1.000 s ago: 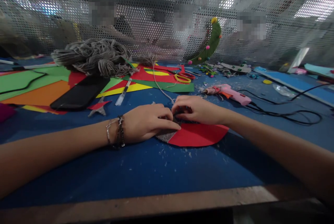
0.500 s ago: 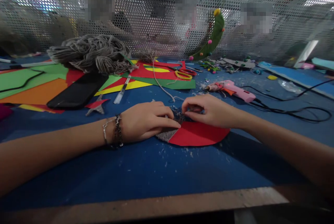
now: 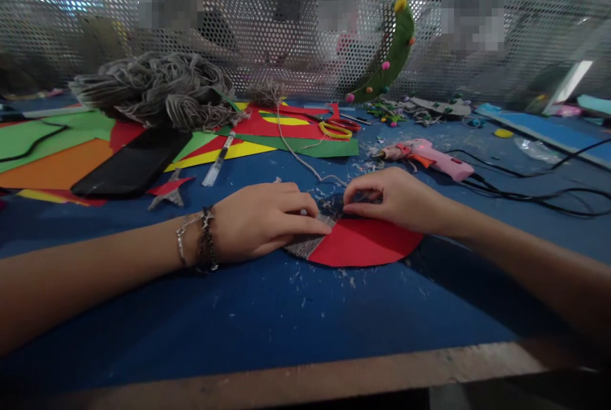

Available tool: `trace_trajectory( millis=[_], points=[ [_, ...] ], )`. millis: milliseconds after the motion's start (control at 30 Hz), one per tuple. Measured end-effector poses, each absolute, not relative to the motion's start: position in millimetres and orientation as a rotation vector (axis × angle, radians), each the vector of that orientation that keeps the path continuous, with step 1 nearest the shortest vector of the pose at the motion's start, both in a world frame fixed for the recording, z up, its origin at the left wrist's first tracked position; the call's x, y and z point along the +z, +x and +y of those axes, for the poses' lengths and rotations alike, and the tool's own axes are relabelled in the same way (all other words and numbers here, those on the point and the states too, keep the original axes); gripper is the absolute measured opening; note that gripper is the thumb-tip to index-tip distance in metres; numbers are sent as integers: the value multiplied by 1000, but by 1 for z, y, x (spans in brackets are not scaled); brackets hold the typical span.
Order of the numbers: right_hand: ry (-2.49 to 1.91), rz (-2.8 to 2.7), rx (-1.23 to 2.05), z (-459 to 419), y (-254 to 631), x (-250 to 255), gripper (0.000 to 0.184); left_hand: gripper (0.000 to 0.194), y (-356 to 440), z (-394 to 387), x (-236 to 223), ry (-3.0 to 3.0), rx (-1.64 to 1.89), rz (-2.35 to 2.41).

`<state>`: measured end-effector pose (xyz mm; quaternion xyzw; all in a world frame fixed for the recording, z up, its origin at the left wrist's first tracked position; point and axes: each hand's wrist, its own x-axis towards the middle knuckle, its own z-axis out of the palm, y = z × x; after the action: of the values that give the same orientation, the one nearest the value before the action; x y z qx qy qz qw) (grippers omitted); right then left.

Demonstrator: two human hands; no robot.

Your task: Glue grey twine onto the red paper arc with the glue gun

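Note:
A half-round red paper piece [image 3: 370, 243] lies on the blue table, its left part covered in rows of grey yarn [image 3: 305, 246]. My left hand [image 3: 265, 219], with bracelets at the wrist, rests over the yarn-covered part, fingers lying on it and index fingertip at the boundary with the red. Over the top edge of the piece, my right hand [image 3: 389, 200] is closed in a pinch on the grey yarn strand [image 3: 305, 165], which runs back toward a small yarn bundle. The bit between my right fingertips is mostly hidden.
Right of my hands lies a pink glue gun [image 3: 439, 158] with black cords. Behind are yellow-handled scissors [image 3: 337, 130], coloured sheets [image 3: 57, 162], a grey yarn skein [image 3: 157, 88], a black phone [image 3: 133, 162] and a marker [image 3: 219, 158]. A perforated metal screen [image 3: 267, 21] stands at the back.
My right hand has shifted slightly right, still pinching. The left hand stays on the yarn-covered part. The camera view has moved a little.

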<state>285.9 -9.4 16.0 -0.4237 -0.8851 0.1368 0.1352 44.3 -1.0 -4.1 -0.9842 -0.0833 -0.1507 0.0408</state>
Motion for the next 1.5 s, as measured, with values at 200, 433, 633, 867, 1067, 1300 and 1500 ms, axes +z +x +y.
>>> trace_trajectory(
  millis=[200, 433, 633, 867, 1067, 1300, 1500],
  points=[
    [-1296, -2580, 216, -12, 281, 15, 17, 36, 45, 0, -6, -3000, -467, -219],
    [-1519, -2622, -45, -16, 274, 12, 12, 37, 45, -1, -4, -3056, -485, -240],
    [-1659, -2624, -190, -19, 269, 9, 14, 33, 43, 0, -4, -3115, -460, -225],
    [-1738, -2630, -254, -24, 264, 11, 18, 32, 45, 0, -7, -3157, -536, -228],
    [-1782, -2615, -195, -25, 264, 11, 17, 33, 46, 3, -9, -3085, -607, -138],
    [-1644, -2587, -22, -20, 269, 9, 14, 34, 42, 6, -2, -3137, -543, -106],
    [-1319, -2479, 30, -11, 281, 6, 10, 36, 40, 8, -7, -3230, -706, -117]
  ],
)
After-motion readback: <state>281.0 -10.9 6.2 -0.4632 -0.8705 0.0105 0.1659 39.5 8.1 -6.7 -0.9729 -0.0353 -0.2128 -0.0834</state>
